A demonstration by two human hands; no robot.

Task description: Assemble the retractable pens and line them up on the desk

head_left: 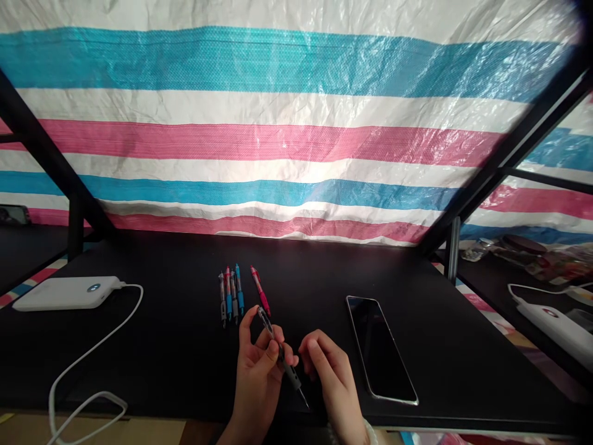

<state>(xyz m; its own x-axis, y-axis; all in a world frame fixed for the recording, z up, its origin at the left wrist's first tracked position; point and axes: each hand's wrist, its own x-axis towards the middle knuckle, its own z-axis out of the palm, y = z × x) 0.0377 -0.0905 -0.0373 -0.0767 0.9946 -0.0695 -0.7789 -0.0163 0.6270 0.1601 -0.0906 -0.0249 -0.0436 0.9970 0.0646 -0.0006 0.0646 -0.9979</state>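
Note:
My left hand [262, 364] is closed on a click pen [290, 371] with a grey grip and a clear barrel. Its thumb and fingers wrap the barrel, and the index fingertip touches the upper end. The pen slants down to the right, with a long thin tip or bare refill sticking out below the grip. My right hand [330, 366], just right of the pen, has its fingers curled together; whatever they hold, if anything, is hidden. Beyond my left hand several pens [230, 295] in grey, pink and blue lie side by side. A red pen [260, 290] lies apart from them.
A smartphone [382, 349] lies on the black tabletop [185, 346], right of my hands. At the left is a white power bank [67, 293] with a white cable [99, 343] running to the front edge. Black slanted frame bars and a striped sheet [278, 142] stand behind.

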